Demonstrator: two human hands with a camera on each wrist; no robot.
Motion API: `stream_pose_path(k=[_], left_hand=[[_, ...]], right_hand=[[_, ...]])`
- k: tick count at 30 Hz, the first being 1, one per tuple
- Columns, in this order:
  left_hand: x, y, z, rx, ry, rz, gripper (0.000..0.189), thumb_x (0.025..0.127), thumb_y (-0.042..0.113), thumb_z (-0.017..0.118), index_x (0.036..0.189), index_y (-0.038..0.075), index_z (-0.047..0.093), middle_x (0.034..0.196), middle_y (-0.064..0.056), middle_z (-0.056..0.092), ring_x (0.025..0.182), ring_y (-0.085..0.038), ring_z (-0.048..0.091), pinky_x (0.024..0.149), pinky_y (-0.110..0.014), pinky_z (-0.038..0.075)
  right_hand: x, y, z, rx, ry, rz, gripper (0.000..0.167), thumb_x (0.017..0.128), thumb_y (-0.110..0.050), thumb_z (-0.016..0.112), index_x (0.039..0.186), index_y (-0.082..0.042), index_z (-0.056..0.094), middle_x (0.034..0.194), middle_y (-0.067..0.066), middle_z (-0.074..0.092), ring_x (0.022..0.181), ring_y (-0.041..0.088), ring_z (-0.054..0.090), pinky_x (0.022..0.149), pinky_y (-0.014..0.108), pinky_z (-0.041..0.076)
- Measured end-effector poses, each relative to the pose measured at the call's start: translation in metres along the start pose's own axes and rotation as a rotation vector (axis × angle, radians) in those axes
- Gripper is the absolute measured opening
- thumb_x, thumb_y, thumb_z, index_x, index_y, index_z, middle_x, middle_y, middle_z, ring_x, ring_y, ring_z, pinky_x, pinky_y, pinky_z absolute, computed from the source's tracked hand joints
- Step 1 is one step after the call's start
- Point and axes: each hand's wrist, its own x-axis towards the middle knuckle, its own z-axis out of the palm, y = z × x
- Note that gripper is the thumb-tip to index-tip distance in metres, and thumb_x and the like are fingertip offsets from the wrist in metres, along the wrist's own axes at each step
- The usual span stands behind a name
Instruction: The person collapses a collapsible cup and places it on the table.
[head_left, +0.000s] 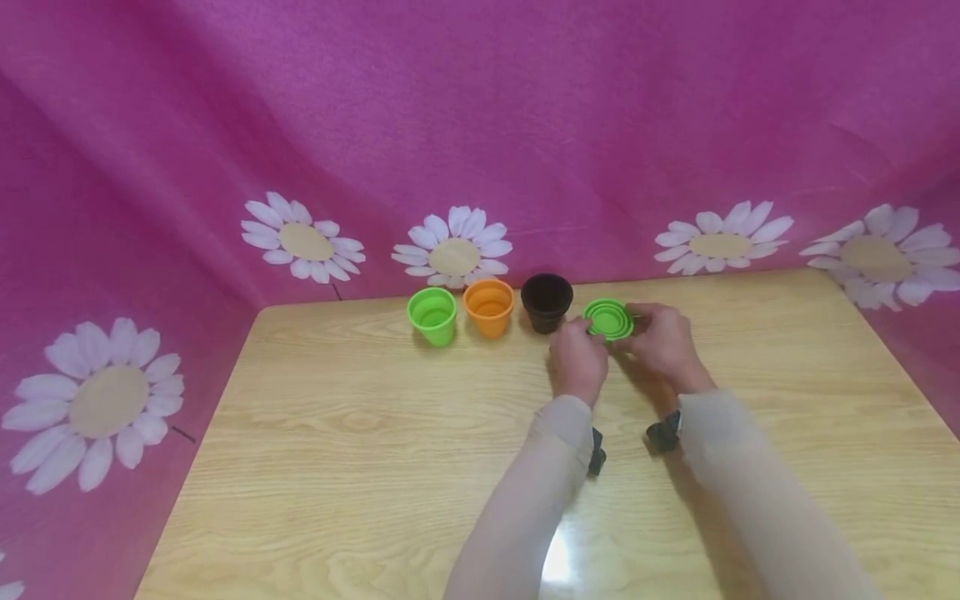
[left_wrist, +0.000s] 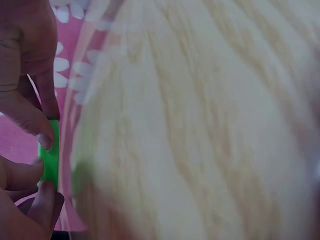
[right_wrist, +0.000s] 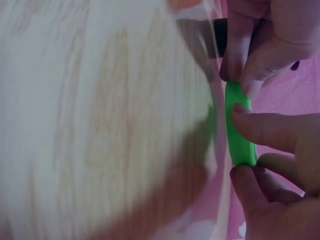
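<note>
A green collapsible cup (head_left: 609, 320), folded flat into rings, is held between both hands near the back of the table. My left hand (head_left: 579, 360) pinches its left edge with thumb and fingers, seen also in the left wrist view, where the green cup (left_wrist: 50, 162) shows edge-on. On the opposite edge, my right hand (head_left: 666, 343) grips with thumb and fingertips. In the right wrist view the cup's flat green side (right_wrist: 238, 140) shows between the two hands. Just left of the left hand stands a black cup (head_left: 547, 302).
Left of the black cup stand an orange cup (head_left: 489, 307) and another green cup (head_left: 433, 315), both expanded and upright, in a row. The wooden table (head_left: 337, 467) ends at a pink cloth (head_left: 525, 125) with white flowers. Black bands (head_left: 663, 433) sit at the wrists.
</note>
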Motion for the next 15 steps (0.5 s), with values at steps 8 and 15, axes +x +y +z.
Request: stream_pose_path(k=[8, 15], left_hand=[[0.0068, -0.0026, 0.0064, 0.077, -0.012, 0.022, 0.019, 0.087, 0.016, 0.079, 0.105, 0.013, 0.079, 0.099, -0.001, 0.075, 0.088, -0.022, 0.071, 0.072, -0.034, 0.059], [0.0089, -0.0063, 0.0032, 0.027, -0.045, 0.034, 0.025, 0.088, 0.014, 0.078, 0.112, 0.012, 0.077, 0.102, -0.004, 0.076, 0.089, -0.023, 0.072, 0.073, -0.034, 0.06]], right_hand=[[0.0042, 0.0036, 0.0061, -0.02, -0.009, -0.01, 0.051, 0.076, 0.003, 0.082, 0.123, 0.012, 0.064, 0.111, 0.03, 0.068, 0.098, 0.041, 0.066, 0.088, 0.054, 0.056], [0.0046, 0.0025, 0.0073, -0.058, -0.029, 0.015, 0.047, 0.078, -0.002, 0.082, 0.121, 0.009, 0.066, 0.107, 0.026, 0.069, 0.094, 0.036, 0.06, 0.087, 0.052, 0.053]])
